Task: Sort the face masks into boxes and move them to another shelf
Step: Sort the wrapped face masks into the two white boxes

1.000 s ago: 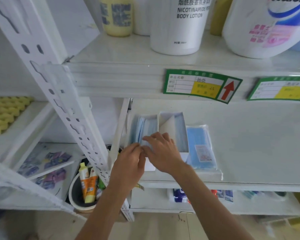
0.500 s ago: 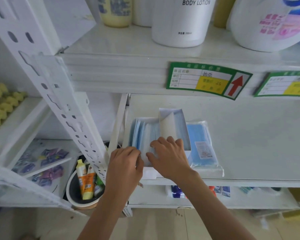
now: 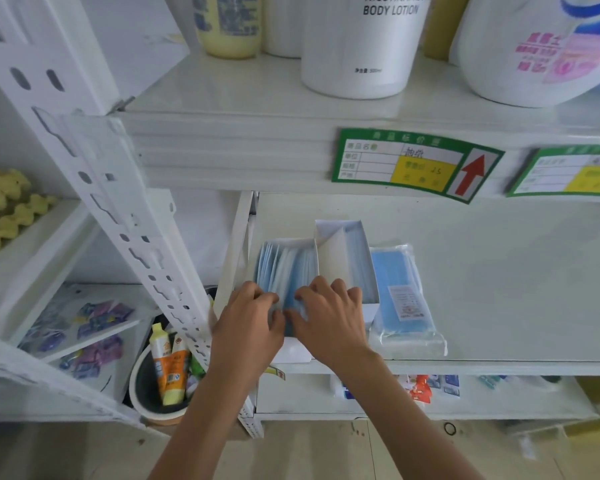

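Item: loose face masks (image 3: 286, 268), blue/white, standing on edge in open white box (image 3: 293, 351), centre of frame, on mid shelf (image 3: 499, 289). Second box (image 3: 340, 251) just to its right, taller, partly filled. Sealed mask pack (image 3: 400, 292) in clear wrap lies flat right of that, touching it. Left hand (image 3: 248, 327): fingers curled over near edge of the stack, appears to pinch a few masks. Right hand (image 3: 329, 320): fingers bent, tips on same stack, thumb tucked against masks; both hands nearly touching. Handling (est.): very light, soft, floppy; thin sheets slide on each other & fan out; ear loops may snag. Take as a squared bundle, pinched across short ends, not singly. Boxes: thin card, crushable; lift by base/sides w/ 2 hands. Upper shelf: body lotion bottle (image 3: 357, 46). Lower left: tubes in tub (image 3: 168, 368).
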`<state>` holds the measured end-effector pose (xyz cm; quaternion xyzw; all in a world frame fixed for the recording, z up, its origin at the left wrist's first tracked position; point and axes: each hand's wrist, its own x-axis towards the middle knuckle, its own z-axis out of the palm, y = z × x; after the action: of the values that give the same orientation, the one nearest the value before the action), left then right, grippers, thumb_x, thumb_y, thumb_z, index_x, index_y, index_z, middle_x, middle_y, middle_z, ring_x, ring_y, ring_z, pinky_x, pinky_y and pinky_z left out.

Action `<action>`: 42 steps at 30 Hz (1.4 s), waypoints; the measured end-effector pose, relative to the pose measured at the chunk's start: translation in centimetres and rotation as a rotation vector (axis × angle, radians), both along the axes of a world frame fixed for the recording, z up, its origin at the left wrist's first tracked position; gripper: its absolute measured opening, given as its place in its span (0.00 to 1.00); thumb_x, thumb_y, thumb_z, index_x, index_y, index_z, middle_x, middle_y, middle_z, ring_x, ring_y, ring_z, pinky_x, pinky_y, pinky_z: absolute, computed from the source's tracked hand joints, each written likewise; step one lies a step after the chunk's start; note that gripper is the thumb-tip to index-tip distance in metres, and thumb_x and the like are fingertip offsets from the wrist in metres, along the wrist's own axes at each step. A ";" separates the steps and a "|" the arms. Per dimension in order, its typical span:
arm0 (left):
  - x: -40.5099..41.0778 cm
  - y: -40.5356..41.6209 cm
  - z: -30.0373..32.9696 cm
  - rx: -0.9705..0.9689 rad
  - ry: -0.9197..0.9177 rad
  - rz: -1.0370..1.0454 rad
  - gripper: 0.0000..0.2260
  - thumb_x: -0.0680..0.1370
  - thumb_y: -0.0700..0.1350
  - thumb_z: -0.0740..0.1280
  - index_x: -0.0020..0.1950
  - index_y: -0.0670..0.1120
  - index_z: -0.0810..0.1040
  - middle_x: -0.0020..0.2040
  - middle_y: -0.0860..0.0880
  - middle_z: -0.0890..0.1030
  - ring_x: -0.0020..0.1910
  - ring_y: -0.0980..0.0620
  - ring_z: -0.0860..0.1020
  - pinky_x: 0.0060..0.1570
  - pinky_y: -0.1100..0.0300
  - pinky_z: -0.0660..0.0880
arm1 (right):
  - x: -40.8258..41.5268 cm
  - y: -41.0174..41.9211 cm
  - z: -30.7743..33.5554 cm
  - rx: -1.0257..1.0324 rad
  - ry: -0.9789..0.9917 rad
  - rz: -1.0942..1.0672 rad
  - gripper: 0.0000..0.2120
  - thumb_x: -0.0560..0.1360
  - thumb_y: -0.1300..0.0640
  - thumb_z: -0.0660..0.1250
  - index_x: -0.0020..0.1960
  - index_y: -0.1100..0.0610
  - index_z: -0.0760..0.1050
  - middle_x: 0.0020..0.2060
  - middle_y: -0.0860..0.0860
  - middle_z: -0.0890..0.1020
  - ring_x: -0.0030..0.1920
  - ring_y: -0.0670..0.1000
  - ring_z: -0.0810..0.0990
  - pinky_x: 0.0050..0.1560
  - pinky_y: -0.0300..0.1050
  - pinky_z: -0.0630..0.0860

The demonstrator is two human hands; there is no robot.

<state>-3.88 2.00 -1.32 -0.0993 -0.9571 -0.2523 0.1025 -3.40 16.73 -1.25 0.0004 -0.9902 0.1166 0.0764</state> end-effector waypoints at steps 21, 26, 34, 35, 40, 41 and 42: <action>1.3 0.0 -0.6 0.135 -0.006 -0.001 0.13 0.79 0.37 0.67 0.64 0.39 0.80 0.57 0.46 0.75 0.59 0.47 0.75 0.53 0.58 0.72 | 0.0 0.3 -1.1 -0.056 0.027 0.011 0.15 0.78 0.42 0.63 0.63 0.43 0.74 0.56 0.45 0.78 0.53 0.53 0.75 0.54 0.52 0.65; 1.0 -0.3 -0.5 0.153 -0.007 0.006 0.12 0.80 0.38 0.66 0.63 0.41 0.80 0.58 0.47 0.76 0.58 0.47 0.75 0.55 0.49 0.78 | 0.0 0.3 -1.6 -0.050 0.024 0.011 0.19 0.79 0.35 0.57 0.61 0.43 0.76 0.54 0.45 0.77 0.52 0.52 0.75 0.54 0.52 0.65; 1.1 -0.3 -0.5 0.178 0.007 0.024 0.15 0.78 0.31 0.67 0.62 0.41 0.80 0.57 0.45 0.80 0.59 0.45 0.77 0.54 0.56 0.75 | -0.3 0.1 -1.2 -0.131 -0.016 -0.013 0.25 0.75 0.30 0.58 0.64 0.44 0.73 0.56 0.44 0.76 0.54 0.52 0.74 0.55 0.52 0.64; 1.2 -0.3 -0.5 0.184 0.006 0.022 0.15 0.78 0.31 0.67 0.63 0.41 0.80 0.58 0.46 0.80 0.59 0.45 0.77 0.55 0.55 0.76 | -0.2 0.1 -1.2 -0.140 -0.011 -0.013 0.24 0.75 0.32 0.59 0.65 0.44 0.71 0.56 0.44 0.76 0.54 0.52 0.75 0.54 0.51 0.64; 1.2 -0.3 -0.8 0.173 0.008 0.013 0.16 0.76 0.29 0.67 0.62 0.40 0.82 0.57 0.45 0.80 0.59 0.45 0.76 0.55 0.51 0.79 | -0.2 0.0 -1.1 -0.154 -0.034 -0.003 0.24 0.72 0.46 0.63 0.67 0.42 0.68 0.57 0.45 0.76 0.53 0.53 0.74 0.54 0.51 0.63; 1.3 -0.2 -0.9 0.161 0.009 0.016 0.16 0.76 0.28 0.67 0.61 0.39 0.82 0.57 0.45 0.80 0.60 0.44 0.76 0.55 0.51 0.78 | -0.2 0.0 -1.1 -0.155 -0.038 -0.005 0.24 0.71 0.47 0.64 0.67 0.42 0.69 0.57 0.45 0.76 0.53 0.52 0.74 0.54 0.51 0.63; 1.4 -0.1 -0.9 0.148 0.012 0.021 0.16 0.75 0.28 0.67 0.61 0.39 0.82 0.56 0.45 0.80 0.60 0.44 0.76 0.55 0.51 0.78 | -0.2 0.1 -1.2 -0.157 -0.037 -0.008 0.23 0.71 0.48 0.64 0.66 0.42 0.70 0.56 0.45 0.76 0.53 0.52 0.74 0.54 0.50 0.63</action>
<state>-2.51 1.88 -2.22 -0.0830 -0.9362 -0.3206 0.1179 -3.65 16.80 -2.42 -0.0118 -0.9792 0.1937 0.0583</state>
